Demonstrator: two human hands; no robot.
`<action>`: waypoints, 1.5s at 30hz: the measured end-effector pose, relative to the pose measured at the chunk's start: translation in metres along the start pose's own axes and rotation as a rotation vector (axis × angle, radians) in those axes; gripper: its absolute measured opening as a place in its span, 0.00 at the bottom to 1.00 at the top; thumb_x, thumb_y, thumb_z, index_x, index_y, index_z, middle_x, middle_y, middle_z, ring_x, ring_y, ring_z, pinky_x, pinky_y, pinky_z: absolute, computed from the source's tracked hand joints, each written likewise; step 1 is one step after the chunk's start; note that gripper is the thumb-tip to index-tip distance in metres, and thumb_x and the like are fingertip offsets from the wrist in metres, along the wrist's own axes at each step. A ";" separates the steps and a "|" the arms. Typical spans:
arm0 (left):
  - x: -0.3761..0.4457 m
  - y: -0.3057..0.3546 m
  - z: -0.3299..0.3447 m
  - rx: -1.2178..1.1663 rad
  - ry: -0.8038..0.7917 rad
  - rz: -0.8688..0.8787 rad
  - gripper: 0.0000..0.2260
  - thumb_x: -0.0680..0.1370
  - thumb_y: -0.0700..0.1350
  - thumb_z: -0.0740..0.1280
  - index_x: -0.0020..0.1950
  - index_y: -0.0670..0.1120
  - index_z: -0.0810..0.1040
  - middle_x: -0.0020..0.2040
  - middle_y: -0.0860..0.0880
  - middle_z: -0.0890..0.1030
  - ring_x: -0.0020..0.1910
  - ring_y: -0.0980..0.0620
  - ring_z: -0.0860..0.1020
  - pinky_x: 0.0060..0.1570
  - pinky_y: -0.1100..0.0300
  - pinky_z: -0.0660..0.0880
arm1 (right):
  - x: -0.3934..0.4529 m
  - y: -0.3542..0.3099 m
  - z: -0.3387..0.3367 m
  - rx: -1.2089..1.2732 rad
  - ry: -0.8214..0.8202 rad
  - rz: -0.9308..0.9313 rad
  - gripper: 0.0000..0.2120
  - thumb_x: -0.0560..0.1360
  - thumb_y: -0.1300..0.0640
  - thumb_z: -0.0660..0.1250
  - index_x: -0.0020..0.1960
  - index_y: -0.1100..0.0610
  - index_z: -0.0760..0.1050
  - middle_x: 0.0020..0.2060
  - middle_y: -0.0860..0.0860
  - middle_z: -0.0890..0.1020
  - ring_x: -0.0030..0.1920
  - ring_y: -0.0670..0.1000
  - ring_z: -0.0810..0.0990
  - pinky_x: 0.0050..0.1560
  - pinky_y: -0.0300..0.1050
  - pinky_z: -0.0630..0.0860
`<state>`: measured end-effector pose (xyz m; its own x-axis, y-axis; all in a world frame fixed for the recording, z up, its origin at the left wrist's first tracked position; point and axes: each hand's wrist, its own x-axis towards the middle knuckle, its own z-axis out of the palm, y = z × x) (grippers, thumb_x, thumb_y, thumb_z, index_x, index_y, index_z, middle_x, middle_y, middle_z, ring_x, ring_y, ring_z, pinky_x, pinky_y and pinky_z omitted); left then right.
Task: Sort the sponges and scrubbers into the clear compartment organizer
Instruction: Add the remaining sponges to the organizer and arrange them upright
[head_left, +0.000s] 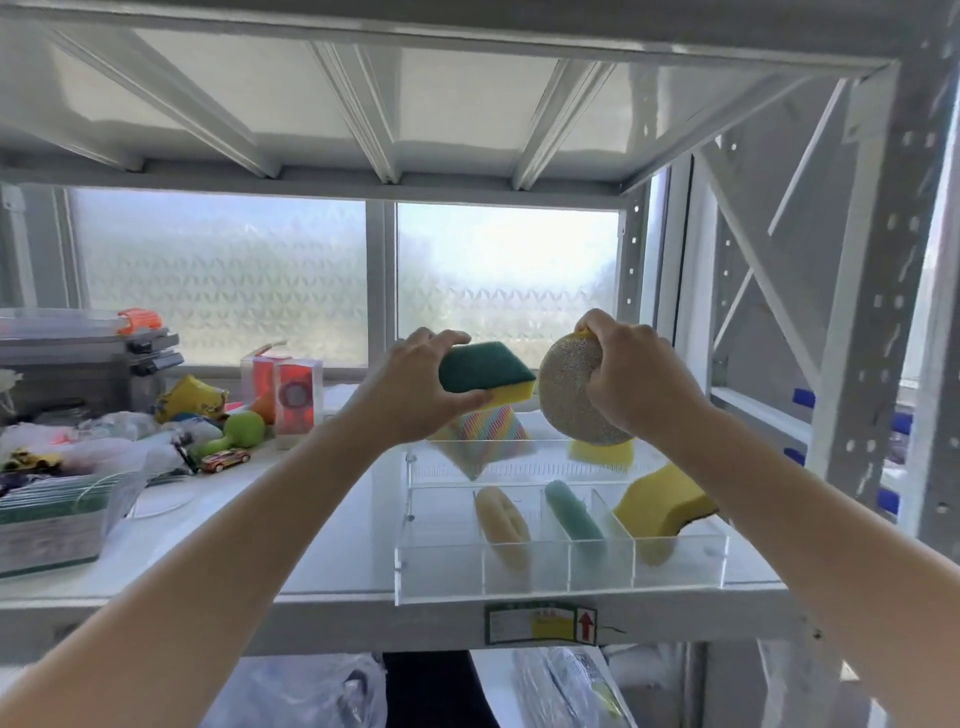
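My left hand grips a green-and-yellow sponge above the clear compartment organizer. Beside it, my right hand holds a round glittery scrubber by its upper edge. In the organizer's front row lie a cream oval sponge, a teal sponge and a curved yellow sponge, one per compartment. The front left compartment holds nothing. A striped multicoloured sponge and a yellow sponge stand at the back of the organizer.
The organizer sits on a white metal shelf, near its front edge. To the left lie toys, plastic bags, a toy car and a clear bin. The shelf uprights stand close on the right, another shelf overhead.
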<state>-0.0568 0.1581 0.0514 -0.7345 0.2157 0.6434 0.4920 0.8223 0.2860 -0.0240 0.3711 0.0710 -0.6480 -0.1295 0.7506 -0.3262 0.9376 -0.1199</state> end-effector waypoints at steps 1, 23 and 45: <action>0.002 0.001 0.004 -0.004 -0.010 -0.007 0.30 0.70 0.59 0.69 0.70 0.52 0.67 0.59 0.48 0.74 0.57 0.50 0.73 0.58 0.49 0.75 | -0.002 0.001 0.000 0.003 -0.004 0.000 0.20 0.72 0.68 0.57 0.63 0.58 0.71 0.41 0.56 0.77 0.39 0.56 0.74 0.41 0.49 0.75; 0.014 -0.050 -0.024 0.094 0.149 -0.197 0.29 0.73 0.60 0.64 0.70 0.48 0.65 0.63 0.44 0.72 0.63 0.44 0.67 0.59 0.51 0.67 | 0.001 -0.080 0.049 0.347 -0.318 -0.320 0.14 0.68 0.69 0.58 0.48 0.55 0.75 0.39 0.52 0.79 0.42 0.55 0.76 0.41 0.48 0.75; -0.011 -0.076 -0.030 0.108 0.120 -0.233 0.29 0.73 0.63 0.63 0.69 0.50 0.65 0.62 0.45 0.71 0.63 0.46 0.66 0.60 0.49 0.68 | -0.003 -0.106 0.101 0.208 -0.683 -0.468 0.16 0.70 0.70 0.60 0.50 0.58 0.82 0.42 0.49 0.80 0.44 0.51 0.76 0.42 0.45 0.75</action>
<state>-0.0720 0.0774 0.0437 -0.7582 -0.0445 0.6505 0.2589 0.8951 0.3630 -0.0570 0.2400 0.0162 -0.6660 -0.7175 0.2042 -0.7402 0.6695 -0.0617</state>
